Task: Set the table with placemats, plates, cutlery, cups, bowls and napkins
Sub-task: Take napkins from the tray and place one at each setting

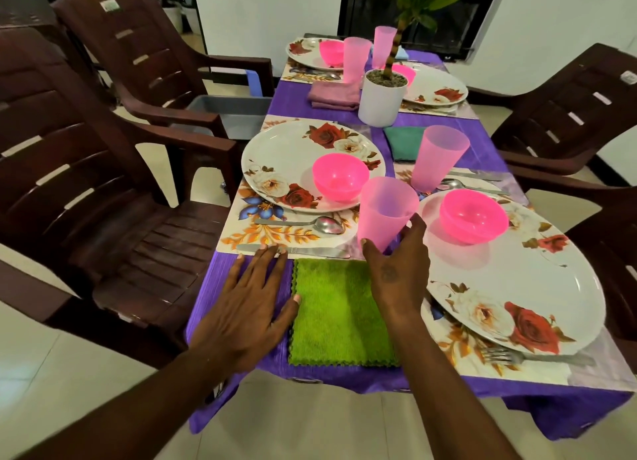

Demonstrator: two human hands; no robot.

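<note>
A: Start with the hands. What are they doing?

B: The left hand (251, 301) lies flat on the desk (248, 380), fingers straight and spread, thumb touching the left edge of the green napkin (341, 314). The right hand (396, 263) has thumb and fingers curled round the base of a pink cup (384, 211), just beyond the napkin's far edge.

A: Is the cup down?

B: Hard to tell. It tilts a little, its base hidden by the fingers, between the two nearest placemats.

A: So which step is this?

B: Placing a cup for a near setting, I'd judge. Left of the right hand, the plate (293, 163) already carries a pink bowl (339, 176), with a spoon (303, 223) and knife (300, 250) just beyond the left fingertips. To the right, another plate (517, 287) holds its bowl (474, 216), with a fork (517, 356) alongside.

A: And next?

B: Stand the cup upright beside its plate, clear of the bowl rim, then let go. Farther off, a second cup (439, 156), a teal napkin (401, 142) and the potted plant (382, 97) stand, with two more settings behind.
</note>
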